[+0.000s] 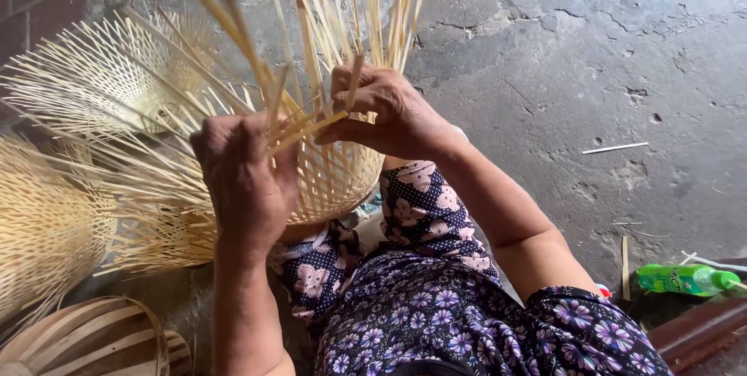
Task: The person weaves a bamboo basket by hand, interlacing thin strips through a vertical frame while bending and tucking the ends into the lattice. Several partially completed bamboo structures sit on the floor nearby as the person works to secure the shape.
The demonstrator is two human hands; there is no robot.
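A half-woven bamboo basket (342,178) rests on my lap, its pale loose strips (373,10) standing up and fanning outward. My left hand (245,178) grips a few of the strips at the basket's near rim, fingers closed around them. My right hand (385,111) pinches other strips just to the right, bending them across the rim. The two hands are close together, almost touching. My knees in dark flowered cloth (420,213) lie under the basket.
Other unfinished bamboo baskets (101,80) with splayed strips lie at the left on the grey concrete floor (591,57). A striped wooden form (85,337) sits at the bottom left. A green plastic bottle (685,279) lies at the right beside a dark board.
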